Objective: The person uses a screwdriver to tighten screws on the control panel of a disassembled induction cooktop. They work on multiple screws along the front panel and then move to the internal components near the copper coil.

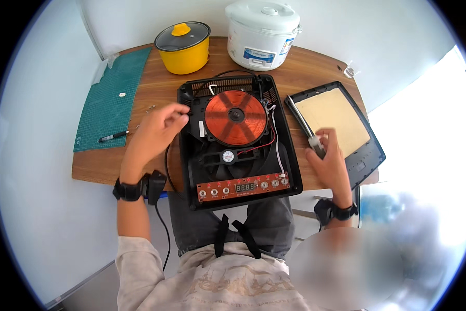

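An opened induction cooker [290, 155] lies before me, its round copper coil [222, 122] and red-brown control board [248, 187] exposed. At the cooker's left edge, my left hand [160, 129] has thumb and fingertips brought together in a pinch. Whatever may be between those fingertips is too small to make out. To the right of the cooker, my right hand [330, 161] is closed round the handle of a screwdriver [303, 120]. Its long metal shaft points away from me, over the removed cooker cover [334, 116], which lies with its tan sheet upward.
A green cutting mat [111, 103] with a black pen [113, 136] on it lies at the left. Small screws [150, 108] rest beside it. A yellow pot [183, 57] and a white rice cooker [262, 39] stand at the back of the wooden table [310, 67].
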A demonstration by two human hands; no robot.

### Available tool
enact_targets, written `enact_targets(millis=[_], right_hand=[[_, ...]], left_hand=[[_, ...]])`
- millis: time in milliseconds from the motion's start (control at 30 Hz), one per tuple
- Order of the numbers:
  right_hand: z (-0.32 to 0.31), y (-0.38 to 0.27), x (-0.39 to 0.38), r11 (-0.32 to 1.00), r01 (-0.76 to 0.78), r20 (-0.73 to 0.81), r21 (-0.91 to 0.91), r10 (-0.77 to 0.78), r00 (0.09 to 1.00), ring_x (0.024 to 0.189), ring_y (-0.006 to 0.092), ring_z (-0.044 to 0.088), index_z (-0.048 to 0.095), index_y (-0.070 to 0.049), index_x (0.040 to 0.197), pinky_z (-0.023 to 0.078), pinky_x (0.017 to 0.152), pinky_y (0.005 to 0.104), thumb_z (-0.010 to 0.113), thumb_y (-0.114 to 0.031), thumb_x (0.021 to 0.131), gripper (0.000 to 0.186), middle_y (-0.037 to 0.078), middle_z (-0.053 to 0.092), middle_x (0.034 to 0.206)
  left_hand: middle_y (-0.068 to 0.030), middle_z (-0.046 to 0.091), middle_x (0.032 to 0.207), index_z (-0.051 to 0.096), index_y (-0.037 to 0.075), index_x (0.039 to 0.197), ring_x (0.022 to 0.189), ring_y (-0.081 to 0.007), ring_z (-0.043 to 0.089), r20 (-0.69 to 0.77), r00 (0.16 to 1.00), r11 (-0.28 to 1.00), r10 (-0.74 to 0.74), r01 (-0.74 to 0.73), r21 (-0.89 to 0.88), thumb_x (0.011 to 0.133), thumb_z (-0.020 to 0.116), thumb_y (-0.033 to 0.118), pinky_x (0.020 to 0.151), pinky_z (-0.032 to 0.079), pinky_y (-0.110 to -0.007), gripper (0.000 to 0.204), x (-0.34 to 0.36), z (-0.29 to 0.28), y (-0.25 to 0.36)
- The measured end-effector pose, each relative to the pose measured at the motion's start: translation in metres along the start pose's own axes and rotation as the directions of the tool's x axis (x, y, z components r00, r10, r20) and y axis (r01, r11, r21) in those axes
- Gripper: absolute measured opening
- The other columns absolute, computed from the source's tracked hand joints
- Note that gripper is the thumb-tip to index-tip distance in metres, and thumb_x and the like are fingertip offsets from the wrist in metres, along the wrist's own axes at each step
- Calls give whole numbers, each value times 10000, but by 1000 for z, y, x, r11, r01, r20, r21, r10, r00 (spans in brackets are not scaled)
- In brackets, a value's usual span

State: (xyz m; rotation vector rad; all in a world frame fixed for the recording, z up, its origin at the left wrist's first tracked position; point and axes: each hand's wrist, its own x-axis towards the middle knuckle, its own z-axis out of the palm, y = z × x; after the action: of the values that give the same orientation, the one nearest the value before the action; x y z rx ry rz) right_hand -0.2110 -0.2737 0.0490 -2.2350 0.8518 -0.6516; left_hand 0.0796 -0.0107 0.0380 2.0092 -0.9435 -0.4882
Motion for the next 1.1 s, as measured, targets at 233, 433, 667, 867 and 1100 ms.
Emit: enact_targets(millis=[233,433,667,867,1100], right_hand=[[1,-60,100,986,167,181,10,-166,969,765,212,685,647,-34,1083,541,715,343,791,-195,854,315,105,700,842],[18,-73,151,932,334,-1,140,-338,941,703,87,657,668,-46,1067,503,596,230,873,-301,833,402,38,690,784],[36,-56,175,928,339,26,154,-347,938,651,112,609,653,-38,995,499,607,266,829,-294,859,339,49,656,739],[47,-59,176,928,368,21,49,-369,929,624,49,569,651,-42,996,463,578,212,794,-214,911,240,-8,614,710],[56,-51,181,952,269,15,145,-274,962,563,126,650,627,-24,1004,513,566,266,776,-296,903,325,72,678,679]], left_hand=[[-69,721,1007,652,12,1241,913,-140,659,184,971,987,155,-147,-58,1021,633,236,843,531,-291,314,94,13,38],[-45,708,1092,641,14,1265,1024,-124,650,265,959,990,104,-75,-117,1025,637,235,932,512,-276,327,121,17,32],[-68,732,1079,644,23,1274,995,-154,660,280,958,994,61,-32,-105,1017,647,262,900,516,-297,351,122,25,25],[-108,659,1363,635,18,1307,1178,-211,633,389,911,972,135,-197,125,1014,637,248,1011,491,-331,372,128,29,16],[-143,613,1439,651,48,1308,1326,-328,570,401,890,941,219,-301,153,1007,641,269,1102,454,-407,374,126,39,3]])
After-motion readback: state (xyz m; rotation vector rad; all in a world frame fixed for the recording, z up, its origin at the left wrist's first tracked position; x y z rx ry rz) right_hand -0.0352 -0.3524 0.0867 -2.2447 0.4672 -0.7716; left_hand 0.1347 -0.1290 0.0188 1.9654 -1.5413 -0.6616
